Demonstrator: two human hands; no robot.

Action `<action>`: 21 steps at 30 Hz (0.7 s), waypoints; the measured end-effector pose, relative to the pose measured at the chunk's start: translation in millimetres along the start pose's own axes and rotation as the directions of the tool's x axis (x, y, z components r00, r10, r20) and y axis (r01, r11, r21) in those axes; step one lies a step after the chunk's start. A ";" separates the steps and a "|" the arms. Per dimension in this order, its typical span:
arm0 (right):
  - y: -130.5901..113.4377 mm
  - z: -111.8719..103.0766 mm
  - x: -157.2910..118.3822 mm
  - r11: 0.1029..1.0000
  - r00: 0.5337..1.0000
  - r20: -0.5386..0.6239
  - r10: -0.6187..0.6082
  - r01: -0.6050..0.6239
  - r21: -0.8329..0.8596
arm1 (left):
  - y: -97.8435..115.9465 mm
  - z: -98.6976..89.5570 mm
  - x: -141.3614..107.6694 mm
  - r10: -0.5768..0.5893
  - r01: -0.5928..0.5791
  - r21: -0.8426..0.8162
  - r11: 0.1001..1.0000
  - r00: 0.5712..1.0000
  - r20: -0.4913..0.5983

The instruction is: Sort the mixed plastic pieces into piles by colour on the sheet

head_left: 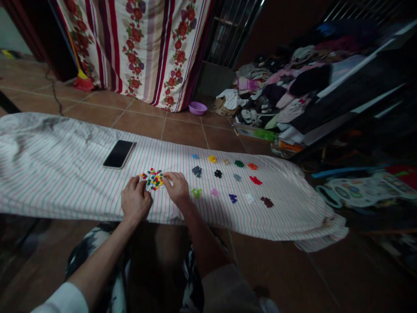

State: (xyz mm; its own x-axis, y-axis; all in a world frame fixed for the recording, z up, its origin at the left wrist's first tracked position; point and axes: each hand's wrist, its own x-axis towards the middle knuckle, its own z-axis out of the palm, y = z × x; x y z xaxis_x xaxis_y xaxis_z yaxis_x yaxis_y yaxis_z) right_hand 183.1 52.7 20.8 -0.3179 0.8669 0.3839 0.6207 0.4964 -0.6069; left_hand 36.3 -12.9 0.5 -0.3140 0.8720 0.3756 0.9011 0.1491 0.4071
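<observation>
A mixed pile of small coloured pieces (pixel 154 180), red, yellow, green and white, lies on the striped cloth (pixel 169 152). My left hand (pixel 136 200) rests at the pile's left side, fingers bent and drawn together at its edge; whatever they may hold is hidden. On the opposite side, my right hand (pixel 177 188) has thumb and forefinger pinched at the pile's right edge, on something too small to name. Right of my hands, small single-colour heaps lie in rough rows, among them a light green heap (pixel 196 193), a grey heap (pixel 196 171) and a brown heap (pixel 267 202).
A phone (pixel 119 154) lies on the cloth left of the pile. Past the cloth's far edge, a purple basin (pixel 197 108) stands on the tiled floor below a flowered curtain (pixel 146 52). Heaped clothes (pixel 276 87) fill the back right.
</observation>
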 end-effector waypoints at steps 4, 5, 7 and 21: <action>7.1 -1.4 -2.6 0.998 0.999 -0.024 -0.036 0.037 0.043 | 3.0 -0.5 0.7 -0.065 0.065 -0.021 0.998 0.998 0.023; 8.0 -2.0 -3.5 0.998 0.998 -0.026 -0.048 0.050 0.046 | 3.3 -0.6 0.7 -0.070 0.070 -0.027 0.997 0.997 0.025; 8.3 -3.8 -5.8 0.997 0.997 -0.032 -0.068 0.069 0.045 | 3.6 -0.9 0.6 -0.080 0.081 -0.037 0.996 0.996 0.024; 11.8 -22.3 -25.5 0.990 0.986 -0.081 -0.143 0.142 -0.017 | 4.2 -3.5 -0.6 -0.072 0.072 -0.050 0.996 0.997 0.012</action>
State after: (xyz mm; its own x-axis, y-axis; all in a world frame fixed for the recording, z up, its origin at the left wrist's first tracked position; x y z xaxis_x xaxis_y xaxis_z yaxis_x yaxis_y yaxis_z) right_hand 214.4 35.4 19.3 -0.3441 0.7806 0.5218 0.5817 0.6135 -0.5341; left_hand 39.2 -14.4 4.9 -0.3744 0.8644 0.3357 0.8602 0.1885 0.4739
